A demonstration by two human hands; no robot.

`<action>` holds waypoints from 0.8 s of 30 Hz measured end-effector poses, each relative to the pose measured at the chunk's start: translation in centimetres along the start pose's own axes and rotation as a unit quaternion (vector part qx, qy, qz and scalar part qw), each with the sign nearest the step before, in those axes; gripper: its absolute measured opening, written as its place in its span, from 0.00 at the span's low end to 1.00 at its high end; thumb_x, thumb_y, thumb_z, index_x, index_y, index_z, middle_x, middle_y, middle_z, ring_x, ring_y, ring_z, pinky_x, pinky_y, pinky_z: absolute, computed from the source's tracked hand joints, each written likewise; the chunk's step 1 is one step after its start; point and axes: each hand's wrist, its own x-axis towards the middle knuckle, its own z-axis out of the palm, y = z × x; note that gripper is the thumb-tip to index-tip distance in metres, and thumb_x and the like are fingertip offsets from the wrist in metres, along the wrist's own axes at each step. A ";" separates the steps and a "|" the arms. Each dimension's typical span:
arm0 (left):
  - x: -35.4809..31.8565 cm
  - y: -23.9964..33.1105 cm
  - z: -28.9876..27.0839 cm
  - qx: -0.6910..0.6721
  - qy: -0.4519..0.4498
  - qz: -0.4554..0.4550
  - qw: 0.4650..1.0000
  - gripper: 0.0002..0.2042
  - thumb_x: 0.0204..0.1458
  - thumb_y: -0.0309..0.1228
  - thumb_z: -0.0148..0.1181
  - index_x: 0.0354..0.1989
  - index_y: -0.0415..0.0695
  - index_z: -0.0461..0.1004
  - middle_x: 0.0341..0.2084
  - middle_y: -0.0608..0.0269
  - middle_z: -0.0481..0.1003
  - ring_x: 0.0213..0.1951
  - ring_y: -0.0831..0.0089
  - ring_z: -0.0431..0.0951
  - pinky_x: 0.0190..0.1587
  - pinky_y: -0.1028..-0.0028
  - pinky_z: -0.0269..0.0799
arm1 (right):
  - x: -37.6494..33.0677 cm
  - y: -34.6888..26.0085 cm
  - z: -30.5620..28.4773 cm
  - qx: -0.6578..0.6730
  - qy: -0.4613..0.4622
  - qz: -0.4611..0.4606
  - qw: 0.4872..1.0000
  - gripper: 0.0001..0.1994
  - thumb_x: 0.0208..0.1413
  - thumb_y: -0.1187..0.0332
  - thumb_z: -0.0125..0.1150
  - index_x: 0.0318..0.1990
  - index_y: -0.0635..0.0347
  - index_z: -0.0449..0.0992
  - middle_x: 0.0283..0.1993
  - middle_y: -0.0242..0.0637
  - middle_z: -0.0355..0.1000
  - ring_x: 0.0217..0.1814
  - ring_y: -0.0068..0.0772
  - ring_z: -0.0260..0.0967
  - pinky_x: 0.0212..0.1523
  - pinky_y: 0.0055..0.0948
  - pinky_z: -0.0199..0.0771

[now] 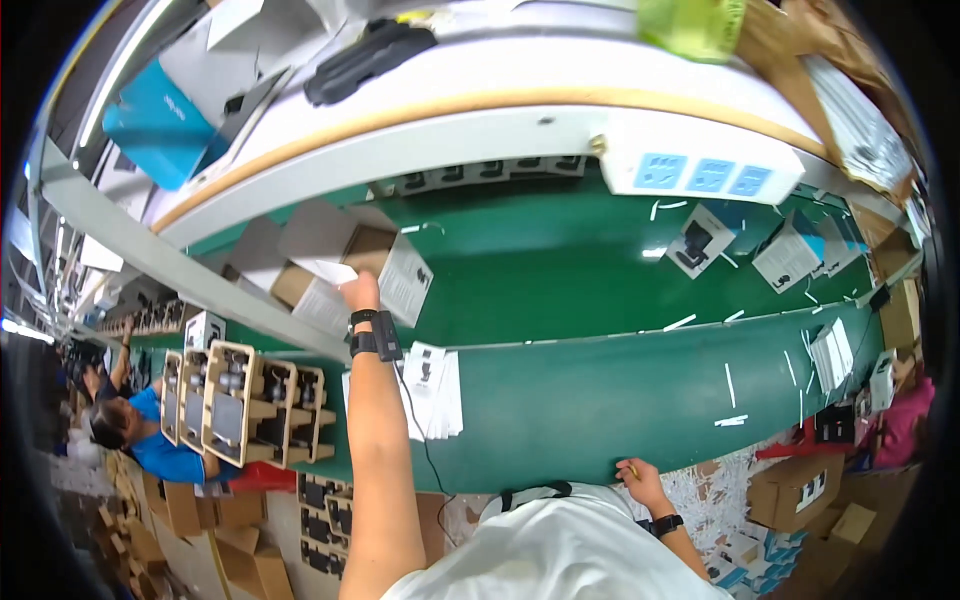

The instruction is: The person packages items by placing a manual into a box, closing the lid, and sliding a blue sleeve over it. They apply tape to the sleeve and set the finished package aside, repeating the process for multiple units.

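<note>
My left fingers (pixel 352 285) close on the near edge of a white leaflet (pixel 335 272), which lies at the mouth of an open brown carton (pixel 368 250) on the far strip of the green bench (pixel 560 270). My left hand (pixel 360 293) is stretched well forward, with a black band and a small black box strapped at the wrist (pixel 372 335) and a thin cable trailing back along my forearm. Just right of that forearm, a loose stack of white printed sheets (pixel 432 385) rests on the near strip of the bench. To the left stand pale cardboard trays (pixel 250 400) with dark parts set in their slots. My right hand (pixel 640 478) sits at the near edge of the bench, well apart from the leaflet, its fingers curled round something small and yellowish; I cannot tell what it is. Farther right, white boxes printed with a dark device (pixel 700 240) lie scattered on the green surface. Overhead, a white socket strip (pixel 700 172) hangs under the shelf.
</note>
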 end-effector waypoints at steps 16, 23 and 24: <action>-34.0 3.0 -4.9 0.001 -0.438 0.134 0.889 0.31 0.53 0.18 0.48 0.68 0.29 0.53 0.62 0.29 0.61 0.65 0.39 0.61 0.68 0.57 0.58 | 6.9 -19.8 1.9 -0.127 0.235 -0.408 0.873 0.32 0.50 0.68 0.71 0.62 0.64 0.66 0.48 0.41 0.73 0.45 0.29 0.71 0.48 0.28 0.72; -24.2 -4.1 -6.5 0.078 -0.362 0.241 0.897 0.30 0.53 0.41 0.65 0.59 0.32 0.68 0.50 0.43 0.75 0.50 0.53 0.78 0.54 0.63 0.73 | 6.2 -17.5 0.4 0.205 0.077 -0.137 0.966 0.29 0.56 0.70 0.66 0.62 0.72 0.63 0.59 0.45 0.70 0.59 0.35 0.68 0.61 0.34 0.66; -22.9 -6.8 -6.1 0.257 -0.179 0.245 0.917 0.32 0.50 0.41 0.66 0.57 0.29 0.67 0.50 0.42 0.73 0.51 0.46 0.75 0.54 0.59 0.73 | 6.4 -17.8 1.1 0.199 0.085 -0.149 0.965 0.29 0.56 0.69 0.67 0.63 0.72 0.63 0.59 0.45 0.70 0.59 0.35 0.68 0.62 0.33 0.65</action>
